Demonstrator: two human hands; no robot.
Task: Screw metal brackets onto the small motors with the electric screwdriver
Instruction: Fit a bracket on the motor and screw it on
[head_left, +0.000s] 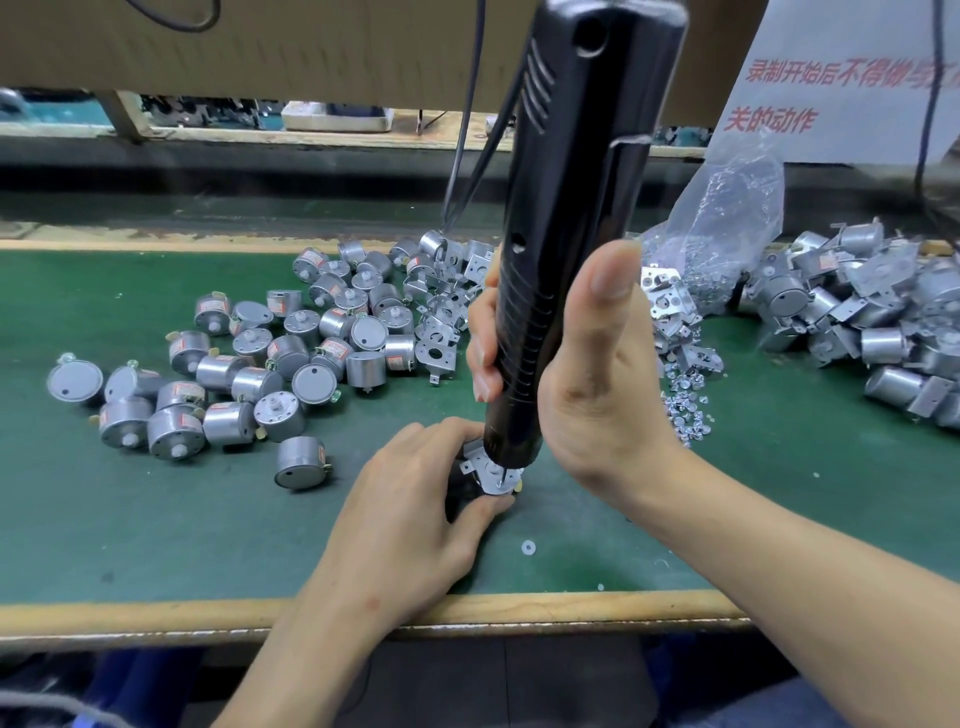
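From the head camera, looking down at a green tabletop (156, 519): the right hand (597, 374) has its fingers wrapped around a black electric screwdriver (566, 208), thumb pointing up along the barrel. The tool stands nearly upright, with its bit down on a metal bracket (491, 470) near the front edge. The left hand (415, 499) is curled around that bracket and the motor under it, thumb and fingers clamped on the sides, so the motor itself is mostly hidden. Off to the left there's a big scatter of bare motors (291, 353), and just behind the hands is a little heap of loose brackets (441, 332). To the right, screws (685, 410) spill out by a clear plastic bag (727, 218), and further right sits a pile of motors with brackets on (883, 312). A tiny white washer (528, 546) lies just in front of the left hand. At the back right is a sign (831, 93) with red writing.
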